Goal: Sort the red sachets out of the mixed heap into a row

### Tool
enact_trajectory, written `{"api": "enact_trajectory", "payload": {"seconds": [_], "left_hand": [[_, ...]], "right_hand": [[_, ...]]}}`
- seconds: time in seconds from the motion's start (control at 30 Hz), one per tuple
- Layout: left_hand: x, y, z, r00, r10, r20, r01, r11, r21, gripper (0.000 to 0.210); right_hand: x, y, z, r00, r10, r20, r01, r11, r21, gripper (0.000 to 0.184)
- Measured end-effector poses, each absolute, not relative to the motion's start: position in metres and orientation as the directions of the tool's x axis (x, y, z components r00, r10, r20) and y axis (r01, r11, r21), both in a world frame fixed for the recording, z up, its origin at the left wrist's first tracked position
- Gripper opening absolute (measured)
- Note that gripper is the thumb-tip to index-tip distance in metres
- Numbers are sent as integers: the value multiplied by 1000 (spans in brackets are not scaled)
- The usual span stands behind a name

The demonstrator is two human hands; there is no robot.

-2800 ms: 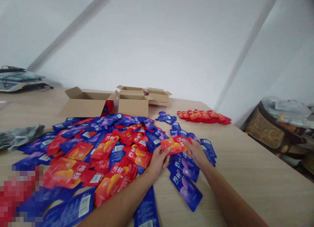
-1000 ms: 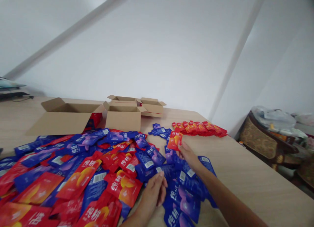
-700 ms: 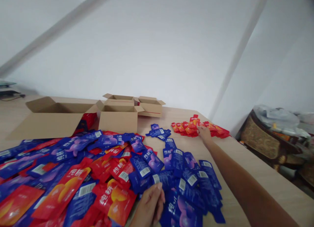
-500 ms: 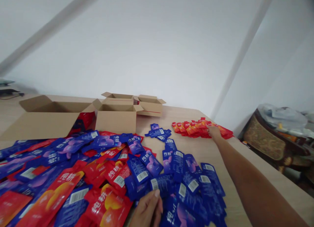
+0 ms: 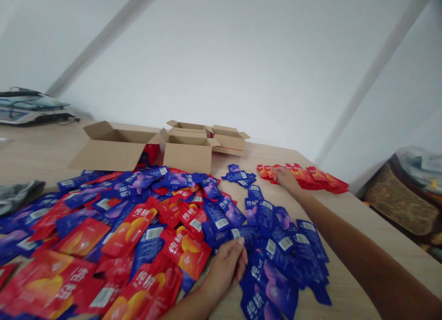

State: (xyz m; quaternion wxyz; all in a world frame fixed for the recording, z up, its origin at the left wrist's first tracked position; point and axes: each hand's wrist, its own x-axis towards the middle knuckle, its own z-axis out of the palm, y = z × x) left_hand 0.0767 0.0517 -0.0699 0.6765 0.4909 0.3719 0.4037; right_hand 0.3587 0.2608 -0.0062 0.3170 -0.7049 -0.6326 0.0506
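Left hand: my left hand (image 5: pixel 226 267) lies low centre of the frame, fingers loosely curled, empty, resting on the blue packets (image 5: pixel 276 246).
Right hand: my right hand (image 5: pixel 285 177) is stretched out right of centre, fingers spread flat, holding nothing, touching the near left end of the red row (image 5: pixel 305 177).
Mixed heap: red and blue packets (image 5: pixel 138 223) cover the left half of the table (image 5: pixel 355 223).
Boxes: open cartons (image 5: pixel 155 147) stand behind the heap, upper centre.
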Motion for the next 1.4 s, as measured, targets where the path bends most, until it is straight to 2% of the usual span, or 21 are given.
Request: {"api": "enact_trajectory", "payload": {"seconds": [0.1, 0.17, 0.3, 0.43, 0.6, 0.73, 0.8, 0.9, 1.07, 1.3, 1.4], "left_hand": [[76, 52, -71, 406, 908, -105, -205, 203, 958, 54], [76, 52, -72, 408, 908, -100, -220, 204, 954, 53], [77, 52, -74, 430, 900, -69, -248, 191, 950, 54], [77, 52, -75, 424, 905, -39, -293, 177, 940, 53], [77, 54, -77, 435, 900, -15, -313, 168, 935, 54], [77, 55, -75, 438, 899, -21, -344, 189, 920, 52], [76, 54, -74, 434, 900, -27, -378, 209, 902, 49], [73, 55, -70, 424, 905, -25, -455, 237, 859, 44], [65, 60, -69, 443, 896, -23, -598, 314, 737, 42], [66, 60, -68, 468, 881, -64, -691, 410, 595, 52], [62, 57, -63, 568, 820, -69, -661, 504, 557, 50]], "right_hand": [[273, 252, -30, -40, 988, 152, 817, 120, -564, 21], [226, 247, -43, -115, 989, 90, 795, 146, -589, 18], [174, 243, -54, -132, 991, 37, 757, 125, -641, 11], [160, 235, -57, -132, 991, -15, 687, 81, -722, 24], [168, 208, -53, -45, 997, 65, 554, 79, -828, 12], [178, 179, -37, 18, 981, 195, 464, 165, -870, 13], [184, 163, -29, 9, 958, 285, 404, 257, -878, 16], [192, 134, -23, -22, 890, 455, 331, 436, -837, 20], [205, 82, -29, -108, 771, 628, 381, 615, -690, 15], [230, 42, -37, -332, 626, 705, 431, 766, -478, 16], [244, 34, -38, -367, 596, 714, 489, 777, -397, 19]]}}
